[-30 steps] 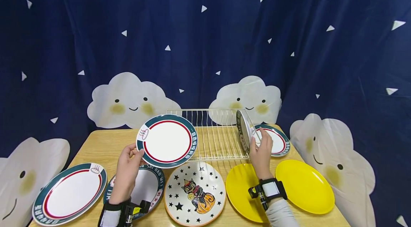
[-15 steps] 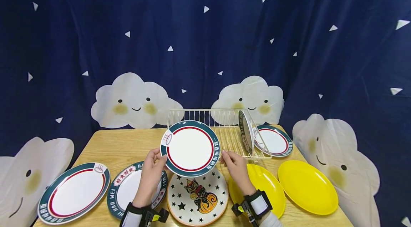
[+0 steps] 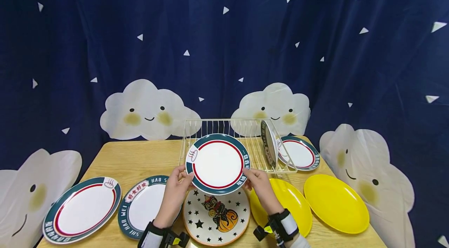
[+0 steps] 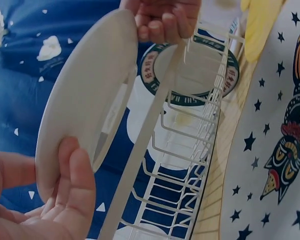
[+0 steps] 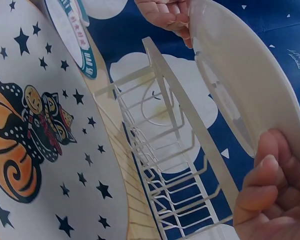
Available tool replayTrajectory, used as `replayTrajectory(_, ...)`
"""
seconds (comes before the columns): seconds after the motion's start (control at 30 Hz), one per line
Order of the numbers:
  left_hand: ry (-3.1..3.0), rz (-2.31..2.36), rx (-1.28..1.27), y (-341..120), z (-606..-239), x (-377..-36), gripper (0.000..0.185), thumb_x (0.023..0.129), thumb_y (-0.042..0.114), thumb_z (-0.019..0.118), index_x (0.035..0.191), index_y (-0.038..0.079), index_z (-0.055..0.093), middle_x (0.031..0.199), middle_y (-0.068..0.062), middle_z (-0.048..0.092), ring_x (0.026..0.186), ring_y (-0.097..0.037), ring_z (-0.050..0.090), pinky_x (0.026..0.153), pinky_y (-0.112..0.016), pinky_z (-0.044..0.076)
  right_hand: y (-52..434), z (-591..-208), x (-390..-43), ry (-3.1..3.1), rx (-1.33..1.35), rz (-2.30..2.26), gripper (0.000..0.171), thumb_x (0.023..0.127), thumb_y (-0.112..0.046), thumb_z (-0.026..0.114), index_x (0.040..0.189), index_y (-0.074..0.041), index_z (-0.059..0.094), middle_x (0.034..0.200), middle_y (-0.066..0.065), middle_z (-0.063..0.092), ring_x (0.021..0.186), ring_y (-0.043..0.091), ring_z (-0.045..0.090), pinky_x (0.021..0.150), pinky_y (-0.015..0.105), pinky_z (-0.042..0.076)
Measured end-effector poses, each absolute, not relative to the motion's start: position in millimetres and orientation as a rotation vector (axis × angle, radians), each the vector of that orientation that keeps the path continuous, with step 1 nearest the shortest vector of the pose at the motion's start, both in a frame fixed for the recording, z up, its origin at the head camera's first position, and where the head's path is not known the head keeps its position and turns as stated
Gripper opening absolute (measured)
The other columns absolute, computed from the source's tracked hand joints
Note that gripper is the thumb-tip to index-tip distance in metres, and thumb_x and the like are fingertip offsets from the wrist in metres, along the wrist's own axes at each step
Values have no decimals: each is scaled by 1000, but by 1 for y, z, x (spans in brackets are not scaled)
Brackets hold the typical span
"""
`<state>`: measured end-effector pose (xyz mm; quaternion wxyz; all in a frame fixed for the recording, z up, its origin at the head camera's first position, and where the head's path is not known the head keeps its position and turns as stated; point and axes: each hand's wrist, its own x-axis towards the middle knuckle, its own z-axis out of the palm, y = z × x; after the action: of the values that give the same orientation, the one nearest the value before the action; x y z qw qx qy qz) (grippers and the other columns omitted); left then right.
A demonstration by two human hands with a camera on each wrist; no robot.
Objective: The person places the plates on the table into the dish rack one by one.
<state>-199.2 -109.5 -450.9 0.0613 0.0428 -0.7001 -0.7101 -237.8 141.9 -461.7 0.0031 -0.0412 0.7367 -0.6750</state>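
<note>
The plate (image 3: 218, 164) hangs tilted above the rack's (image 3: 245, 150) front edge; I see my left hand (image 3: 176, 189) and right hand (image 3: 258, 185) pinching opposite rims, fingertips hidden behind it.

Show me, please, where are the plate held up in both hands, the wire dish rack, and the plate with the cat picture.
held plate (image 3: 217, 163): head view, on its white centre.
wire dish rack (image 3: 224, 126): head view, on the back wires.
cat plate (image 3: 216, 213): head view, on the cat drawing.
</note>
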Motion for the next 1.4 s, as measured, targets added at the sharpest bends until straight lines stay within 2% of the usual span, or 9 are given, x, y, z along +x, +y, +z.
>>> replayTrajectory(0.13, -2125, -2185, 109, -111, -452, -202, 36, 89, 20, 55, 122, 11, 44, 94, -14, 58, 77, -21, 62, 68, -30, 54, 146, -459, -239, 2317, -83, -2155, 41, 88, -33, 55, 73, 6, 60, 57, 9, 50, 52, 23, 45, 49, 26, 38)
replayTrajectory(0.4, -2082, -2101, 97, -128, -450, -210, 28, 90, 18, 53, 117, 10, 52, 98, -15, 59, 79, -18, 64, 75, -34, 53, 165, -450, -241, 2346, 39, -2140, 40, 89, -35, 52, 78, 3, 63, 57, 5, 50, 55, 17, 45, 53, 24, 39)
replayTrajectory(0.63, -2071, -1713, 233, -148, -455, -222, 24, 90, 23, 54, 109, 10, 58, 99, -9, 63, 88, -18, 59, 75, -23, 47, 187, -446, -242, 2446, 126, -2097, 43, 89, -38, 51, 81, 3, 63, 58, 2, 52, 58, 17, 47, 55, 23, 39)
replayTrajectory(0.8, -2192, -1580, 257, -151, -468, -239, 28, 89, 23, 54, 113, 8, 56, 106, -10, 59, 98, -21, 54, 83, -35, 43, 197, -443, -240, 2499, 144, -2090, 46, 89, -40, 51, 84, 4, 63, 61, 1, 53, 60, 17, 47, 56, 22, 40)
replayTrajectory(0.9, -2263, -1565, 252, -148, -478, -250, 33, 90, 23, 53, 118, 5, 53, 109, -13, 58, 100, -25, 54, 84, -39, 43, 199, -443, -237, 2514, 172, -2069, 46, 89, -40, 50, 86, 4, 64, 63, 1, 54, 61, 17, 48, 58, 22, 40)
replayTrajectory(1.13, -2275, -1592, 322, -141, -495, -260, 35, 90, 22, 51, 120, 3, 51, 109, -15, 58, 97, -26, 55, 82, -38, 43, 199, -447, -232, 2556, 210, -2035, 45, 90, -38, 50, 84, 3, 64, 61, 1, 53, 59, 17, 47, 56, 23, 40)
replayTrajectory(1.4, -2222, -1649, 303, -139, -500, -258, 35, 91, 23, 51, 121, 5, 50, 110, -14, 57, 101, -26, 53, 84, -40, 42, 199, -438, -236, 2882, 130, -1977, 41, 90, -35, 51, 73, 0, 63, 57, 5, 52, 55, 20, 47, 50, 22, 40)
